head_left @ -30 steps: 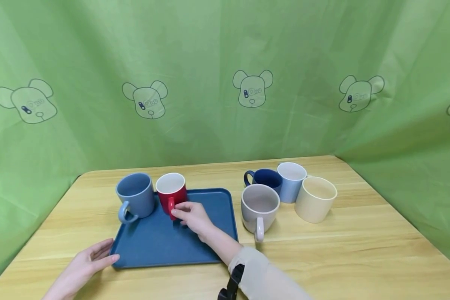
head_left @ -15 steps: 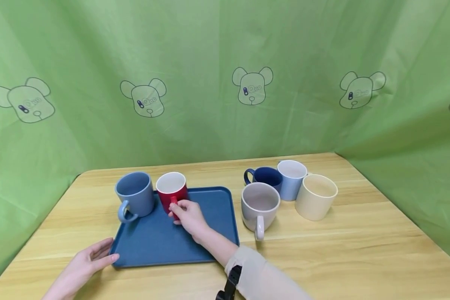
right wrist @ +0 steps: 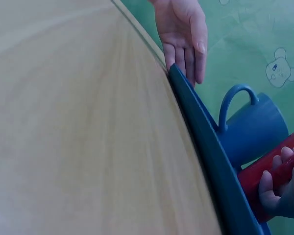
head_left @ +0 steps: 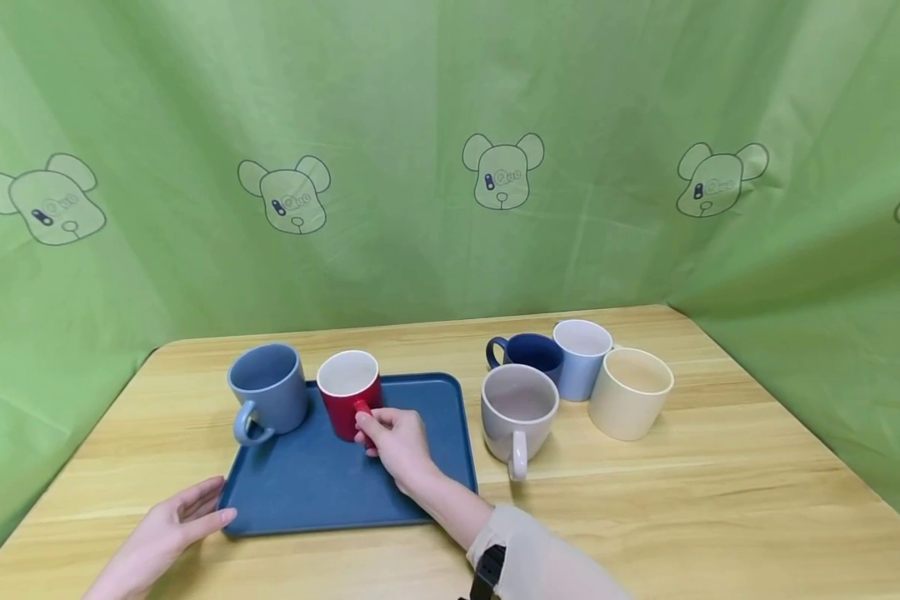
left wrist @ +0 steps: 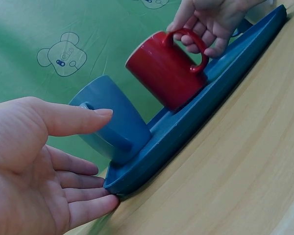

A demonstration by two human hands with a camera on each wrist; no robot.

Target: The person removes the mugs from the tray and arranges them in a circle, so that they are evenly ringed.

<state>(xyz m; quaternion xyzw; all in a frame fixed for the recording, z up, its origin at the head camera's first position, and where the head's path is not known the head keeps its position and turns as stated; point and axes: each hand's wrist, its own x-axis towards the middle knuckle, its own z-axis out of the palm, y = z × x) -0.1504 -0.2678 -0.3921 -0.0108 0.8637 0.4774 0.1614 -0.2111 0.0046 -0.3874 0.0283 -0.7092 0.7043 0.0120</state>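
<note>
A red mug [head_left: 342, 408] with a white inside stands upright on the blue tray [head_left: 307, 500]. My right hand [head_left: 401, 446] pinches its handle between thumb and fingers; in the left wrist view that handle [left wrist: 202, 49] faces the near right. To the mug's left, a blue mug [head_left: 285, 400] sits at the tray's back left corner, its handle toward me. My left hand [head_left: 176, 529] lies at the tray's near left corner, thumb and fingers extended. Seen from the left wrist, the fingertips [left wrist: 105, 203] are right at the tray's corner, with the thumb raised above them.
Right of the tray, a grey mug [head_left: 513, 429] has its handle toward me. Behind it stand a dark blue mug [head_left: 536, 350] and a light blue mug [head_left: 581, 367], with a cream mug [head_left: 624, 408] at their right. A green curtain [head_left: 390, 250] hangs behind the wooden table [head_left: 682, 517].
The red mug has shifted slightly right and toward me, and its handle has swung to the right with my right hand on it. My left hand has stayed at the tray corner.
</note>
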